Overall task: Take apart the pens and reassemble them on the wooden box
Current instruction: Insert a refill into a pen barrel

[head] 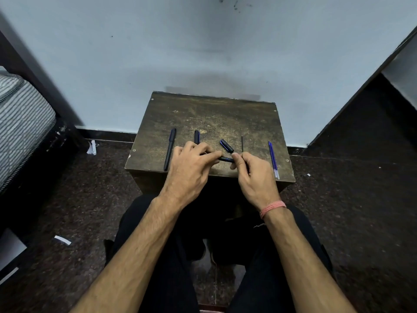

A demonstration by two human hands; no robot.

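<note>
Your left hand (191, 168) and right hand (255, 175) reach forward, backs up, fingertips pinched toward each other; a pink thread band (272, 208) circles your right wrist.

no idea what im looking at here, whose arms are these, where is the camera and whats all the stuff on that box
There is no machine here: the arms are a person's, filmed by one camera worn on their head, looking down. They sit facing a wooden box by a wall. The left hand and right hand together hold a dark pen part between their fingertips, just above the box. Lying on the box, from left to right: a whole capped pen, a pen cap partly behind the left hand, another cap, a thin dark refill, and two blue refills side by side near the right edge.
</note>
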